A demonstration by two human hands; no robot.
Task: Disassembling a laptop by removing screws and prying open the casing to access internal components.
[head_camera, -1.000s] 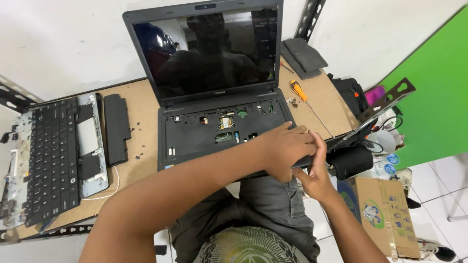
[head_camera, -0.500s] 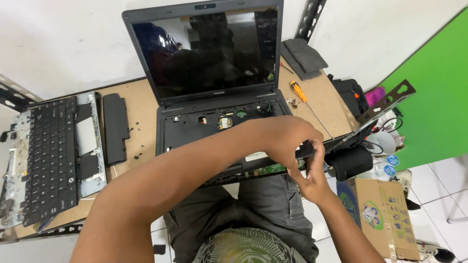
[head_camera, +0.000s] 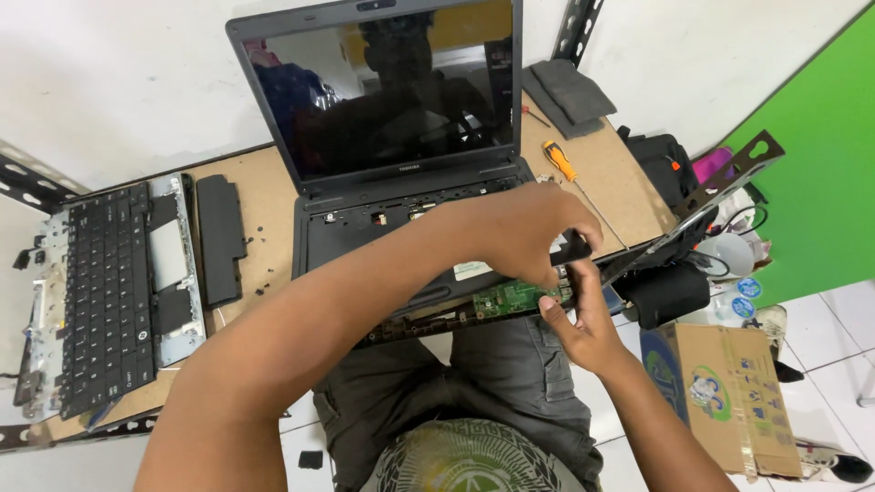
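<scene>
Both hands are working at the front right corner of an open black laptop point(head_camera: 383, 182) sitting on the brown table point(head_camera: 264, 196). The left hand point(head_camera: 524, 232) is gripping the lifted palm-rest cover point(head_camera: 428, 296) from above, while the right hand point(head_camera: 579, 314) is pinching its edge beside the exposed green circuit board point(head_camera: 510, 296). A removed keyboard point(head_camera: 105, 292) and black battery point(head_camera: 221, 239) are lying well to the left, an orange screwdriver point(head_camera: 561, 162) to the right.

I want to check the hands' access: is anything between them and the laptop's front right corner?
Nothing visible. The left hand grips the laptop cover at that corner, and the right hand touches the edge beside the exposed green board.
</scene>
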